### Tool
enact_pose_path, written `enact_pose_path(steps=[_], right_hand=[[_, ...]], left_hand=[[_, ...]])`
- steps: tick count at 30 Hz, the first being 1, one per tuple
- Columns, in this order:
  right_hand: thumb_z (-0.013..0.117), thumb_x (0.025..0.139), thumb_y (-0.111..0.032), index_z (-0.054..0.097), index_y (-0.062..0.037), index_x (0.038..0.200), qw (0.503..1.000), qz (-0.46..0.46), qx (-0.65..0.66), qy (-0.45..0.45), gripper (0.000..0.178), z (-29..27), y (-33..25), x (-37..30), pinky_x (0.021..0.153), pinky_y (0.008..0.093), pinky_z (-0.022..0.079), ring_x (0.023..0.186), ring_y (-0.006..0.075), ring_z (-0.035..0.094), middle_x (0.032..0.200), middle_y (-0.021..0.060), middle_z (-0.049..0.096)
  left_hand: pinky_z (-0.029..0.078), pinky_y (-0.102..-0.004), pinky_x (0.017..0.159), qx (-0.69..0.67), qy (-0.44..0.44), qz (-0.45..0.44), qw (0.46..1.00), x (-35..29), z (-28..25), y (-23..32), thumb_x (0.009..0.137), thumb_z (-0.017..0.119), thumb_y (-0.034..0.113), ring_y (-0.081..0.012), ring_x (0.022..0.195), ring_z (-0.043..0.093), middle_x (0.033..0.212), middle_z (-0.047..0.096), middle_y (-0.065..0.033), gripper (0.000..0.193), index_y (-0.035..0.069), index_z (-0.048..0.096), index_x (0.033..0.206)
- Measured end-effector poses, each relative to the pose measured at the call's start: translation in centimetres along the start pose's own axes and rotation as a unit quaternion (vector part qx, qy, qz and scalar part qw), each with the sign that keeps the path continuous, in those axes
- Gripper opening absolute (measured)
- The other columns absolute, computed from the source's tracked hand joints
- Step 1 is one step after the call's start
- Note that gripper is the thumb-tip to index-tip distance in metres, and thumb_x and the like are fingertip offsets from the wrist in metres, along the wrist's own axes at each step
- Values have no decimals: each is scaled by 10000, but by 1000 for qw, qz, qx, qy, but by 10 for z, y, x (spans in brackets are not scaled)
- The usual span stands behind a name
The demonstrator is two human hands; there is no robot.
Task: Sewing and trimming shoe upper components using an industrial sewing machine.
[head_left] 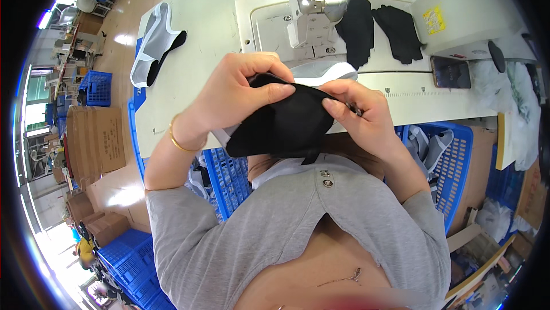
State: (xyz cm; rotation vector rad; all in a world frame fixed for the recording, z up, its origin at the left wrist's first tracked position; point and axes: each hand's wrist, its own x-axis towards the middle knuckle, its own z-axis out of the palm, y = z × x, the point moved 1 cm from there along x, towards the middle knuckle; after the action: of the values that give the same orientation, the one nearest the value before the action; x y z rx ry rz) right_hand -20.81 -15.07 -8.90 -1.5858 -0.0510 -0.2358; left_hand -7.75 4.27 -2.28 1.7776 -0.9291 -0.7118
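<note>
A black piece of fabric [285, 120] is stretched between my two hands above the table's front edge, its lower part hanging near my lap. My left hand [243, 89] pinches its upper edge between thumb and fingers. The right hand [364, 106] pinches the same edge a little farther right. Something small, dark and shiny [354, 108] shows among the right fingers; its kind cannot be made out. Light grey and white fabric [326, 74] lies just behind the black piece; whether the two are joined is hidden.
A sewing machine [318, 9] stands beyond my hands. Flat black fabric pieces [398, 34] and a phone [451, 73] lie to its right. At the left sits a grey-and-black sewn piece [156, 46]. Blue crates [229, 175] with fabric flank my lap.
</note>
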Motion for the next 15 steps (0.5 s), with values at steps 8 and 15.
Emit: enact_pose_path(steps=[8,15], right_hand=[[655,915,-93,674,25,1039,999,14,-40,-1,173,21,-13,35,566,234,411,660,40,500,700,11,603],[623,961,-122,665,-7,1124,978,7,162,135,204,38,-8,53,420,184,261,480,-5,392,672,-55,530]], left_hand=[[436,-248,778,178,-114,19,977,52,-64,34,841,678,67,-73,825,547,829,613,-10,90,-9,640,871],[483,-242,787,65,-41,-5,997,88,-77,38,854,732,165,-86,861,589,920,689,-7,192,25,717,984]])
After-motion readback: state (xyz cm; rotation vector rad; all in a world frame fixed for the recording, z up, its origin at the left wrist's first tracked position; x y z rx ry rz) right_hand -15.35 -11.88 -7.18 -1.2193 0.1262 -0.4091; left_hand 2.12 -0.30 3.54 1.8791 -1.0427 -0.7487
